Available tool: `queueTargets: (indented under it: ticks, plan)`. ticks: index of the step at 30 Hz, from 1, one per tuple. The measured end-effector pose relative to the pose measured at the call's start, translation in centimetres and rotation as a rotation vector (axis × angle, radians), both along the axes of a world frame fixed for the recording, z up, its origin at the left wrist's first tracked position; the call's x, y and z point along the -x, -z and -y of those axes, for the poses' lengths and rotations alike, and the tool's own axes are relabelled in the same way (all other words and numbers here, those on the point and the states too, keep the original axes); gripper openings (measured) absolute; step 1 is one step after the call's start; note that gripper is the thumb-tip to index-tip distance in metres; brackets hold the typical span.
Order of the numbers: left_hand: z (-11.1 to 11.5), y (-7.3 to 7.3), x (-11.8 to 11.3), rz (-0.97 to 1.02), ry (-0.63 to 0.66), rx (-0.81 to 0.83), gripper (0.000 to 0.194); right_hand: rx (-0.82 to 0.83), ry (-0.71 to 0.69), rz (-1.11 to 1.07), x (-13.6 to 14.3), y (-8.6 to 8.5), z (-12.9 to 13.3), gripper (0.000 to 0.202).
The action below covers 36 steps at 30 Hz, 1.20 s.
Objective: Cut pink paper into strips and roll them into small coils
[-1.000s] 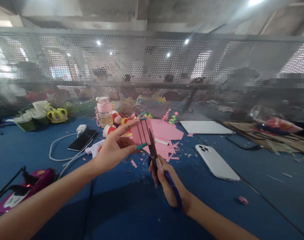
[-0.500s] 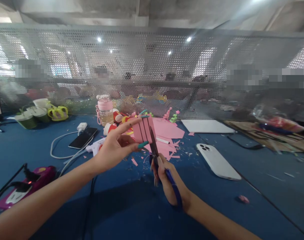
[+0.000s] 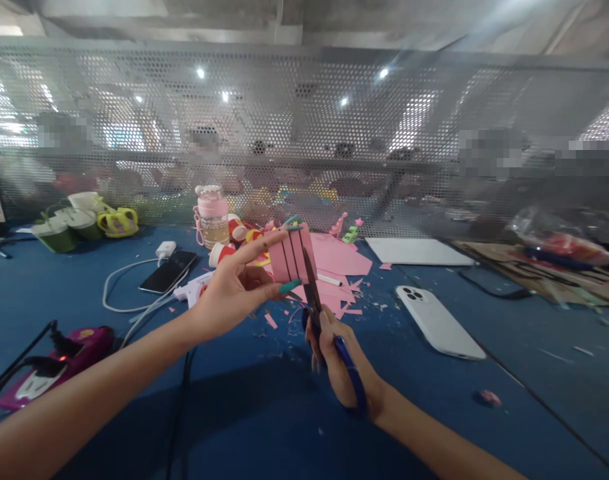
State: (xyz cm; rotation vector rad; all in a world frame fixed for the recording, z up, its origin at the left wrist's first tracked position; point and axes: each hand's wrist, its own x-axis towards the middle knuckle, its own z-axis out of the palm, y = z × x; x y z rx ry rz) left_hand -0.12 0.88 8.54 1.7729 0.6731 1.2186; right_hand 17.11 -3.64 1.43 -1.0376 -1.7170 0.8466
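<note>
Between the thumb and fingers of my left hand is a small piece of pink paper, held up above the table. Dark slits or lines run down the paper. My right hand is closed around the blue handles of a pair of scissors. The dark blades point up and lie against the right part of the pink paper; whether they are cutting through it I cannot tell. Behind the paper lie larger pink sheets with loose scraps around them.
A white phone lies right of my hands. On the left are a black phone, a charging cable, a glue gun and a purple power strip. A pink-lidded bottle stands before the perforated metal screen.
The whole view has shifted slightly. My hands keep nearly the same pose, with the paper and scissors still held together; the blades look a little further apart from the dark slits.
</note>
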Motion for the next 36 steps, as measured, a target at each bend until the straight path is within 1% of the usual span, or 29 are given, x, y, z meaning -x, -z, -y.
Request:
queueTargets:
  ticks: [6,12,17,24,32,36]
  plan:
    - [0.10,-0.12,0.02,-0.033,-0.010,0.018,0.064,-0.008,0.005,0.018,-0.11,0.24,0.03,0.049]
    - [0.08,-0.06,0.12,-0.040,-0.013,0.004,0.065,-0.064,0.045,0.033,-0.20,0.44,-0.06,0.051]
    - [0.04,0.00,0.11,-0.041,-0.014,0.003,0.065,0.000,0.030,0.001,-0.10,0.44,0.00,0.052]
    - [-0.04,0.13,0.10,-0.024,-0.004,0.008,0.065,0.033,0.039,-0.057,0.22,0.10,0.24,0.052]
    - [0.09,0.12,0.14,-0.022,-0.002,0.009,0.065,0.052,0.008,-0.067,0.12,0.43,0.28,0.051]
    - [0.07,0.08,0.12,-0.020,-0.003,0.009,0.066,0.076,0.024,-0.090,0.29,0.25,0.33,0.051]
